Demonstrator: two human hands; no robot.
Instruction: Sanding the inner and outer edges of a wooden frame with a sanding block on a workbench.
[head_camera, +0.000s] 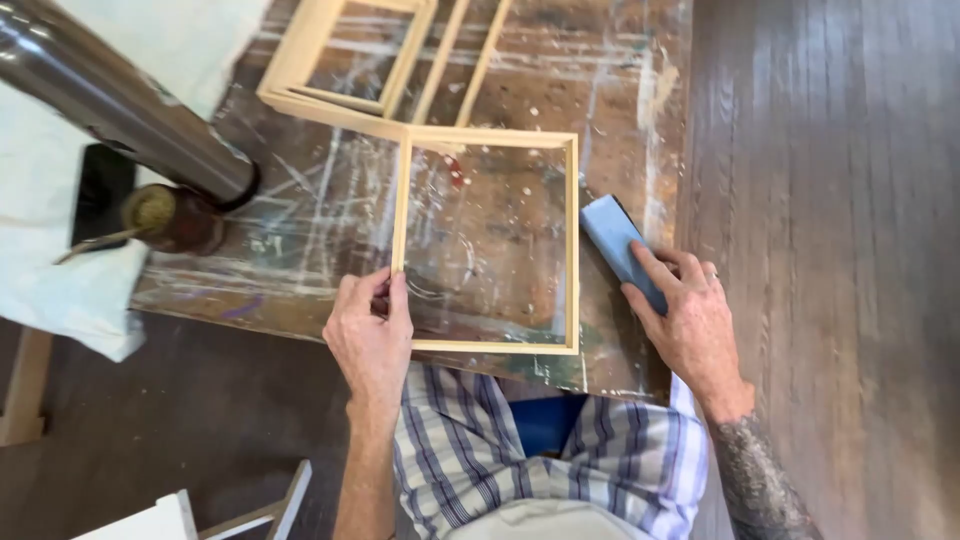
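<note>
Paint-streaked board (330, 210) bears frames (345, 50), jar (175, 215)

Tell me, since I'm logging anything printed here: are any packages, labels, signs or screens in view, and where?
None that show as such.
Blue-grey block: flat, oblong, under the right hand, beside the wooden frame; no label visible.
Dark flat rectangle: far left on the white cloth; cannot tell whether it is a screen.

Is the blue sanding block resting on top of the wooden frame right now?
No, the blue sanding block lies on the worktop beside the wooden frame, under the right hand.
</note>
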